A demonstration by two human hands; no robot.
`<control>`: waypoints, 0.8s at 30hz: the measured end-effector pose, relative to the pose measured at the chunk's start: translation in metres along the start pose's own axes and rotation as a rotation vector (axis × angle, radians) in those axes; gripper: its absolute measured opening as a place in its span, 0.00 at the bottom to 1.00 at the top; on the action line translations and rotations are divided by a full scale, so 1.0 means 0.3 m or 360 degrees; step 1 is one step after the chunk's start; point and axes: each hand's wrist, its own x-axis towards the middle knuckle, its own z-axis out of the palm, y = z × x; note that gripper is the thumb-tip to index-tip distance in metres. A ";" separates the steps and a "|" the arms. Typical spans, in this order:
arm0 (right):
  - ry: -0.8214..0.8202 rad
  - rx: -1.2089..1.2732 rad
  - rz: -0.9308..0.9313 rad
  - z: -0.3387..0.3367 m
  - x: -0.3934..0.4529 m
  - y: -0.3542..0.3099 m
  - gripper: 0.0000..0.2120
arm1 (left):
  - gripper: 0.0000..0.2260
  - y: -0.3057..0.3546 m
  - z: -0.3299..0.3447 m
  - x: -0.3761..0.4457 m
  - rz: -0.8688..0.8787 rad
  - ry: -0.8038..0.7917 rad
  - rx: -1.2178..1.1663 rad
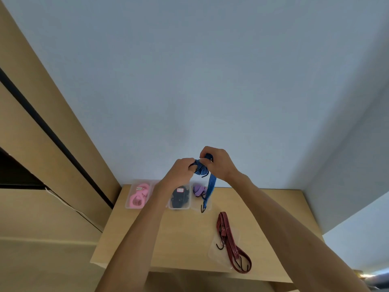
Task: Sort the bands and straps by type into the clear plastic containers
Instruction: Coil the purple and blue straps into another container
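both hands [202, 165] pinch blue strap [211, 187] above bins | pink, black, purple binned | red strap [231, 243] nearer, unsorted

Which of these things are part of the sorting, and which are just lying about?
Part of the job:
- blue strap, held by left hand and right hand
- red strap on the table
- pink bands in a container
- black bands
- purple band

Just there:
- cabinet
- wall

Four clear containers [137, 204], two hooked straps: blue [211, 186], red [231, 243].
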 end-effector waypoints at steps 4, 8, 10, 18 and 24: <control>-0.0031 0.0332 0.0110 -0.014 0.044 0.014 0.06 | 0.12 -0.006 -0.025 -0.016 0.0027 -0.0016 -0.0226; -0.0028 0.0811 0.0304 -0.018 0.073 0.028 0.04 | 0.11 -0.009 -0.060 -0.024 0.0089 -0.0038 -0.0414; -0.0112 0.1195 0.0459 -0.014 0.074 0.030 0.04 | 0.11 -0.016 -0.081 -0.026 0.0130 -0.0078 -0.0523; -0.0249 0.1303 0.0738 0.097 0.096 0.017 0.14 | 0.10 0.018 -0.111 0.002 0.0061 0.0091 -0.0995; -0.0535 0.0956 0.0771 0.165 0.069 0.008 0.22 | 0.13 -0.035 -0.130 0.045 -0.0254 0.0460 -0.0667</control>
